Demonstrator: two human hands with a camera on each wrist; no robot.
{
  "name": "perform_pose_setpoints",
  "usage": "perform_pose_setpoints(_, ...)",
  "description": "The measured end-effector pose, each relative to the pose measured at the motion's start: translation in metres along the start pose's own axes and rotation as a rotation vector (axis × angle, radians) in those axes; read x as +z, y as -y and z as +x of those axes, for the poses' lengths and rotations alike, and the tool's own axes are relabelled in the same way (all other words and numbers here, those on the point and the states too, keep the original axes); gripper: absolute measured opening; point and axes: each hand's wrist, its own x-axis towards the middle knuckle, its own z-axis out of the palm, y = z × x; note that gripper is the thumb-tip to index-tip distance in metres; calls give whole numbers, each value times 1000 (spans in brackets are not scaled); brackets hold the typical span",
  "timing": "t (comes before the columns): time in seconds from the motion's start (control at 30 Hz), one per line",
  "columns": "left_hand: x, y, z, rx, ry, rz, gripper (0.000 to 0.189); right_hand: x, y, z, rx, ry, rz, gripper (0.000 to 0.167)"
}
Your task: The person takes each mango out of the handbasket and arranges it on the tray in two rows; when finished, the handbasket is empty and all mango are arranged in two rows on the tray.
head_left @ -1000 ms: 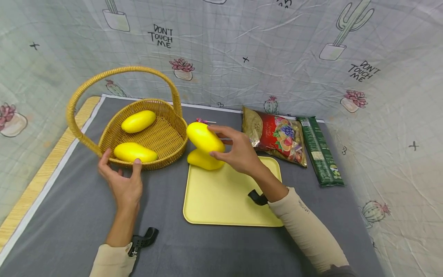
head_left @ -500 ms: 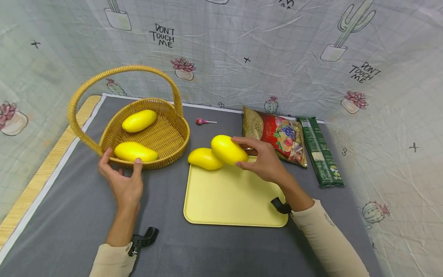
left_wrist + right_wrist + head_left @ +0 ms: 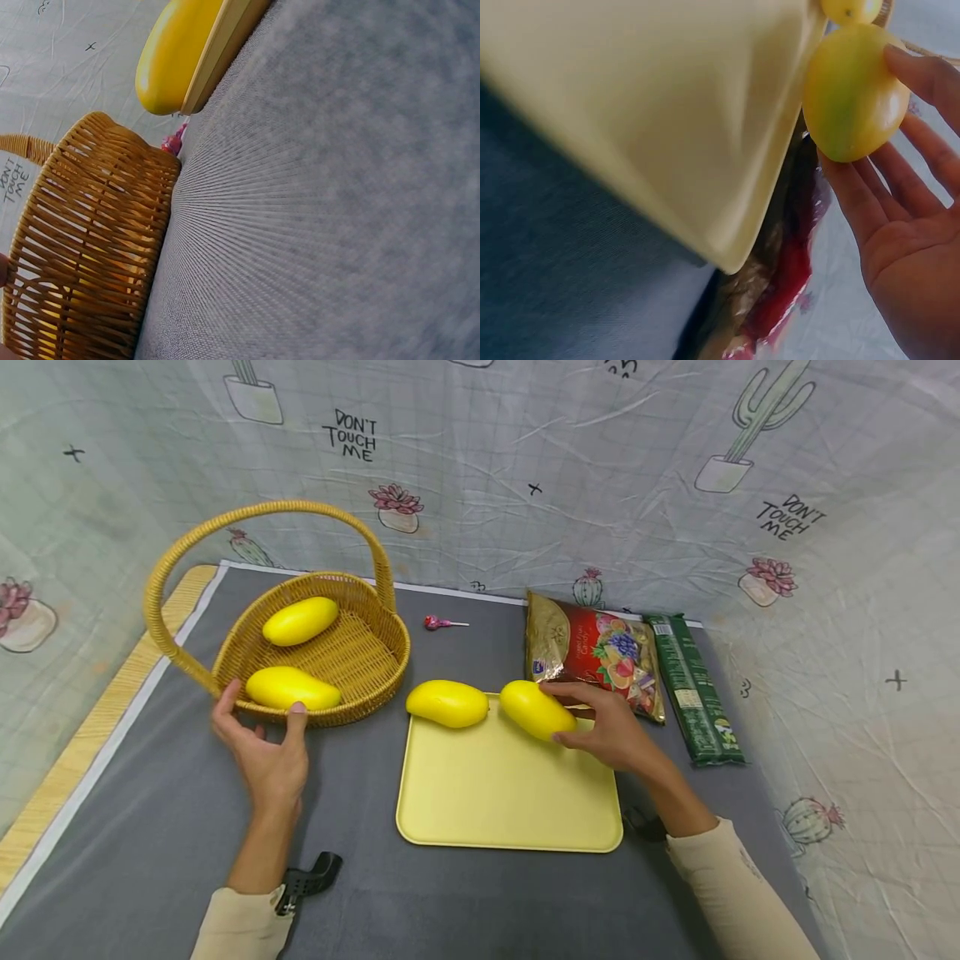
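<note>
My right hand (image 3: pixel 611 727) pinches a yellow mango (image 3: pixel 537 710) between thumb and fingers at the back right of the yellow tray (image 3: pixel 510 793). In the right wrist view, that mango (image 3: pixel 855 94) shows a greenish streak, with the thumb on one side and fingers on the other. A second mango (image 3: pixel 447 703) lies across the tray's back left corner. My left hand (image 3: pixel 268 764) holds the near rim of the wicker basket (image 3: pixel 367 652), thumb and index finger on the rim. Inside the basket lie two more mangoes, one at the back (image 3: pixel 300 622) and one in front (image 3: pixel 292 689).
Behind the tray lies a lollipop (image 3: pixel 445 623). A red and gold candy bag (image 3: pixel 592 647) sits at the tray's back right, beside a long green packet (image 3: pixel 693 693). The basket's tall handle (image 3: pixel 281 508) arches above it. A printed curtain (image 3: pixel 480 468) hangs behind the table.
My right hand has carried its mango rightward and down, from above the other mango to the tray's back right. The lollipop came into full view. My left hand stays at the basket.
</note>
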Motion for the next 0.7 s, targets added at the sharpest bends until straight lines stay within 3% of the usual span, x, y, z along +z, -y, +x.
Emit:
perform_pose_setpoints(0.33, 0, -1, -1, -10, 2, 9, 78, -1, -8, -4, -63, 61, -106, 70)
perform_pose_setpoints(0.5, -1, -1, -1, -13, 5, 7, 78, -1, -8, -3, -87, 22, -175, 66)
perform_pose_setpoints(0.7, 0, -1, 0, -18, 4, 6, 78, -2, -7, -3, -57, -28, -236, 57)
